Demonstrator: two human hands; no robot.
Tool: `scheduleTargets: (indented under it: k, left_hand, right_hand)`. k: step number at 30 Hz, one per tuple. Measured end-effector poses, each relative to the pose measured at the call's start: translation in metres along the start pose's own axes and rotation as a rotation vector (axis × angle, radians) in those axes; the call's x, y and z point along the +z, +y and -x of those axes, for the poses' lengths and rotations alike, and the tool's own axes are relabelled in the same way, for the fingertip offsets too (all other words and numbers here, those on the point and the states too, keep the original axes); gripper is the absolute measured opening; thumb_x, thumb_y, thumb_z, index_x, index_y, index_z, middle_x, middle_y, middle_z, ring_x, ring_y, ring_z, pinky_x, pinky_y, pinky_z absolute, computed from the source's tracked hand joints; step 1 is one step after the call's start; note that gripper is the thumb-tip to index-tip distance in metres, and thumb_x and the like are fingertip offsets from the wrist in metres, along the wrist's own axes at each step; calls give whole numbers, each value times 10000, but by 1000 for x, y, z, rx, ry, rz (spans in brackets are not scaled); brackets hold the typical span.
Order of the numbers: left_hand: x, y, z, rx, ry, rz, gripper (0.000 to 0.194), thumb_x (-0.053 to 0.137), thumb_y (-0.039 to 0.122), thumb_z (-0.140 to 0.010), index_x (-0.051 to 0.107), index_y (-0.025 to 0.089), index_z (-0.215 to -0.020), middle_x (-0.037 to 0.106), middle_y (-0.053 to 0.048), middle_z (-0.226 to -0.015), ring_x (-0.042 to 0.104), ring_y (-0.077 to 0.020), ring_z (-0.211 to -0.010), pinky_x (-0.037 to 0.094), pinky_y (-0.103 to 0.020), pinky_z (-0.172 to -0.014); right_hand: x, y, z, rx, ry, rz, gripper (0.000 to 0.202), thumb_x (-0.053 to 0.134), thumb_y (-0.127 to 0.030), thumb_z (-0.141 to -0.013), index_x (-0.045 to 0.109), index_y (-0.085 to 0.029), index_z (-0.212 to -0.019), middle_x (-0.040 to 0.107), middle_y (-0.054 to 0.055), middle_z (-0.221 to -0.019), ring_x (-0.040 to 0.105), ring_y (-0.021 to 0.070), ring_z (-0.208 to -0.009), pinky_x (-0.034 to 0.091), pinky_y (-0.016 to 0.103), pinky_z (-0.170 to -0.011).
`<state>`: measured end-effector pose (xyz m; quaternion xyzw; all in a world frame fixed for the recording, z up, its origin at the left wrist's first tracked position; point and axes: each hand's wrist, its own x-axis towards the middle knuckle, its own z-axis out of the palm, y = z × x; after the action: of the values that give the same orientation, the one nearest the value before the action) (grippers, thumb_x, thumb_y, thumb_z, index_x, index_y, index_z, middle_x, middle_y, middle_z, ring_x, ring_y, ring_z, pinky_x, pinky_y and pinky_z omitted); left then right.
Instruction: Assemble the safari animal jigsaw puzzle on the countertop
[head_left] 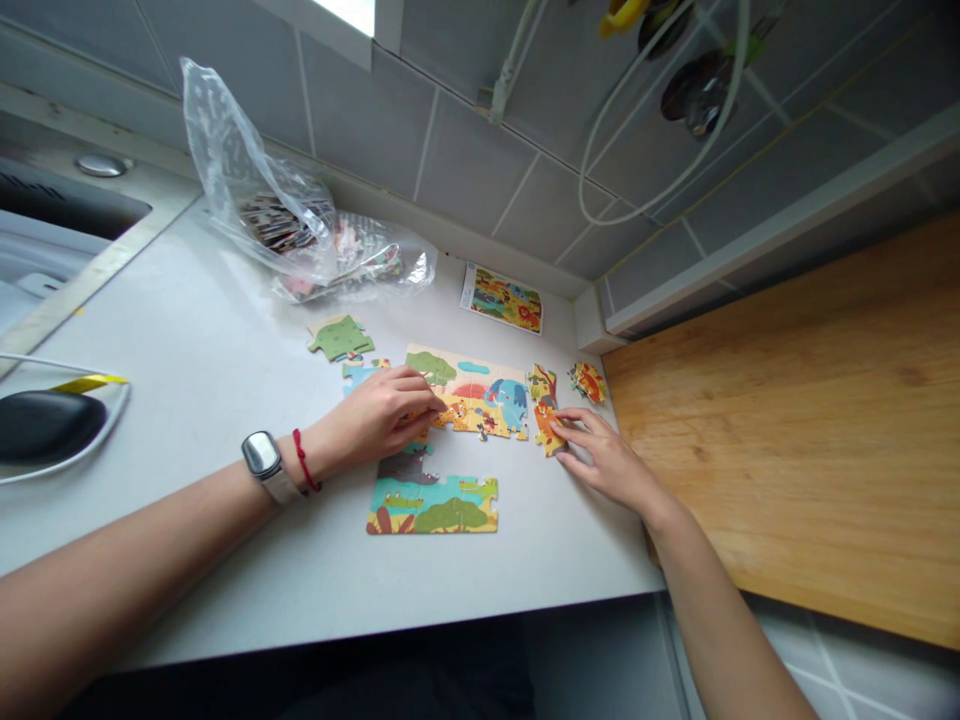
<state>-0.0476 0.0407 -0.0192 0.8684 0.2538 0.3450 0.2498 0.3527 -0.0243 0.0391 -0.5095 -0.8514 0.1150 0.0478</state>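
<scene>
A partly joined jigsaw puzzle (472,368) with an elephant, a tree and small animals lies on the white counter. Its lower section (450,515) shows crocodiles and a green bush. My left hand (394,410), wearing a watch and a red cord, rests over the puzzle's left side with its fingers bent together; what lies under them is hidden. My right hand (604,460) has thumb and fingers at the edge of an orange puzzle piece (548,432), just right of the elephant section. Above that piece joins another one with a branch.
Green puzzle pieces (343,338) lie at the left, and a small pile of pieces (588,382) at the right. A picture card (504,298) and a clear plastic bag (315,240) are near the wall. A black mouse-like object (49,428) sits far left; a wooden board (810,430) borders the right.
</scene>
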Motion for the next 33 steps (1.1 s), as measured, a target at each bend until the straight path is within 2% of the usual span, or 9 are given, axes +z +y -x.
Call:
scheduleTargets:
  k: [4, 9, 16, 23, 33]
  left_hand:
    - [1, -1, 1, 16, -5, -18, 193, 551, 207, -1056, 742, 186, -1029, 762, -71, -946, 659, -220, -913, 488, -350, -809]
    - [0, -1, 1, 8, -13, -14, 196, 549, 217, -1065, 740, 191, -1034, 759, -70, -952, 653, -220, -923, 481, -348, -809]
    - [0, 0, 1, -4, -18, -8, 197, 555, 220, -1064, 747, 191, -1030, 761, -72, -955, 657, -218, -922, 482, -346, -808]
    - [2, -2, 1, 12, -13, -28, 181, 560, 206, -1057, 738, 194, -1025, 761, -65, -954, 663, -211, -916, 481, -342, -816]
    - [2, -2, 1, 13, -15, -34, 216, 531, 232, -1077, 736, 185, -1027, 759, -69, -946, 657, -213, -909, 490, -350, -812]
  right_hand:
    - [-2, -3, 1, 19, -30, 54, 349, 728, -263, -929, 775, -265, -1274, 675, 130, -1349, 688, 317, -1252, 594, 513, -1083]
    - [-7, -14, 0, 56, -80, 78, 378, 700, -312, -963, 745, -260, -1334, 658, 142, -1390, 690, 323, -1257, 595, 523, -1081]
    - [-5, -13, 5, 76, -70, 106, 355, 689, -332, -972, 758, -260, -1313, 673, 145, -1324, 698, 322, -1232, 602, 515, -1067]
    - [-1, -12, 7, 143, -56, 19, 398, 695, -344, -964, 736, -232, -1343, 645, 156, -1418, 657, 331, -1315, 546, 520, -1145]
    - [10, -23, 18, 271, 38, -129, 417, 756, -424, -928, 743, -236, -1300, 695, 125, -1225, 695, 316, -1185, 580, 485, -1089]
